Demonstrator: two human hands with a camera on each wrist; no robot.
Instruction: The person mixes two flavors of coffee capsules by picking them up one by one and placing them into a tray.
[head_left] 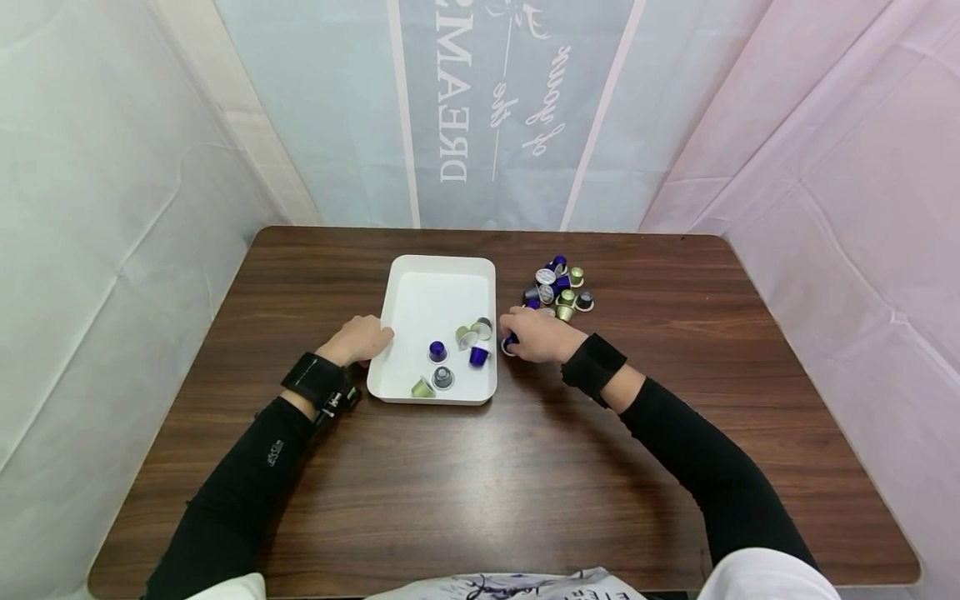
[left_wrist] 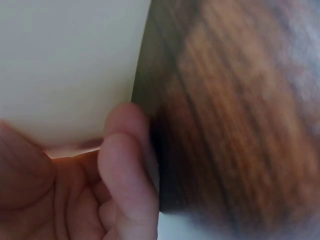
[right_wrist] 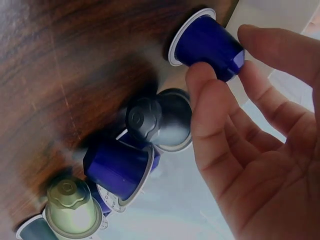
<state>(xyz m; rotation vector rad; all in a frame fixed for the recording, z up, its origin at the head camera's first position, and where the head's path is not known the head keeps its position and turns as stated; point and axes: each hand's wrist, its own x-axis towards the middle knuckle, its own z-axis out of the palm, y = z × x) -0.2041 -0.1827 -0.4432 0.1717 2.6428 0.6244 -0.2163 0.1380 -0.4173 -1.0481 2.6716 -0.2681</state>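
Observation:
My right hand pinches a dark blue coffee capsule between thumb and fingers, just outside the tray's right edge. The capsule's pale rim faces the table in the right wrist view. At the other side, my left hand grips the left edge of a white rectangular tray, its fingers curled at the tray's side in the left wrist view. Inside the tray lie several capsules: a blue one, another blue one, a grey one and a few green ones, one green capsule tipped over.
A loose pile of blue, green and dark grey capsules lies right of the tray, beyond my right hand; a black capsule and a green capsule show close up. Everything stands on a brown wooden table, with cloth walls at its back and sides.

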